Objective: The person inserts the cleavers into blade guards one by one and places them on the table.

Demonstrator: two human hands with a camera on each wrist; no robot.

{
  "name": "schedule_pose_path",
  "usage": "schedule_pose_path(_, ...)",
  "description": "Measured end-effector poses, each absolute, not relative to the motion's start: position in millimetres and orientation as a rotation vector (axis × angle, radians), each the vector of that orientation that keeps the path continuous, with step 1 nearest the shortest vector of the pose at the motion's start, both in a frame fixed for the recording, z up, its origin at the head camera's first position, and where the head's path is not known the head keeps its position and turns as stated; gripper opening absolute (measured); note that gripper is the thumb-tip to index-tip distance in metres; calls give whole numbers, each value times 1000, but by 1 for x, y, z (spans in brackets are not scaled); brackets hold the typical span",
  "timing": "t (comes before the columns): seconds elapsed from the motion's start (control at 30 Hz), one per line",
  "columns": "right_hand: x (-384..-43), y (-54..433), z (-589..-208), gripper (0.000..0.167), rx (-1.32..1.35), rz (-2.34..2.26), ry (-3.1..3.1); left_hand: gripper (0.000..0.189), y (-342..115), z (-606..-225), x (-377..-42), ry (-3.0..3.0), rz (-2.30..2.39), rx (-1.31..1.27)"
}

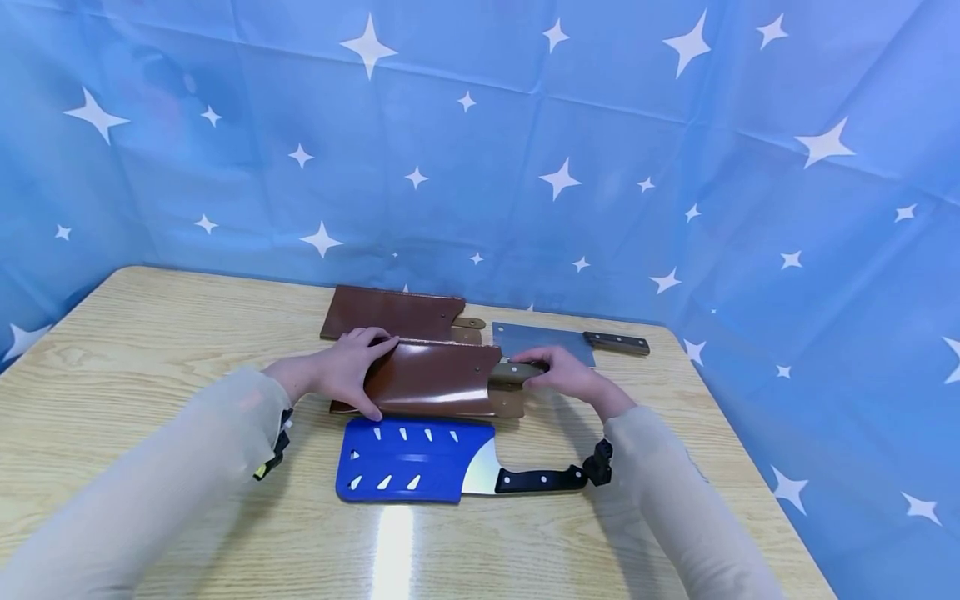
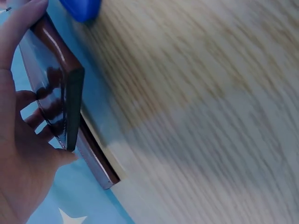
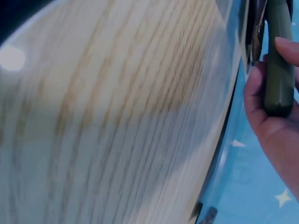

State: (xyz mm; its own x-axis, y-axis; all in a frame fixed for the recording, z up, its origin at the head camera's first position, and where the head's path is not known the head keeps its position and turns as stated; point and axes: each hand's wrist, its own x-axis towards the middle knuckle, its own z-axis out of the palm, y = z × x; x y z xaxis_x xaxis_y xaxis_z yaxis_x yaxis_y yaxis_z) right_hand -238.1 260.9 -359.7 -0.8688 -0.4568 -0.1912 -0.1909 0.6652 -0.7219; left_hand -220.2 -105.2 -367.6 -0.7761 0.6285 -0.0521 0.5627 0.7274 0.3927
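At centre frame, an olive-handled knife [image 1: 512, 372] sits in a glossy brown sheath [image 1: 435, 379]; your left hand [image 1: 347, 367] grips the sheath's left end, your right hand [image 1: 568, 377] pinches the handle [image 3: 280, 91]. You're seemingly sheathing or drawing it; next calls for straight sliding.

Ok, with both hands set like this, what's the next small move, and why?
I'd probably draw the olive handle slowly straight out to the right: the right hand grips it, the left hand holds the front brown sheath near the opposite end, and the handle sticks out of the sheath's mouth, so a straight pull looks workable.
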Motion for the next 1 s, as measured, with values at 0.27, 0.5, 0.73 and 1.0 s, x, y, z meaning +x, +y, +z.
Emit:
schedule_pose_path(0.27,-242,262,-363,47,-524,-965,2500,110,-106,-375,-224,2709,542,941)
schedule_pose_path(0.5,-244,263,-365,49,-562,-910,2491,109,-106,-382,-227,2695,513,953)
schedule_pose_path(0.73,-248,260,-366,46,-570,-853,2506,108,-111,-381,-227,2679,471,951)
schedule_pose_path(1.0,-250,264,-360,44,-556,-858,2474,90,-105,-376,-235,2757,359,930)
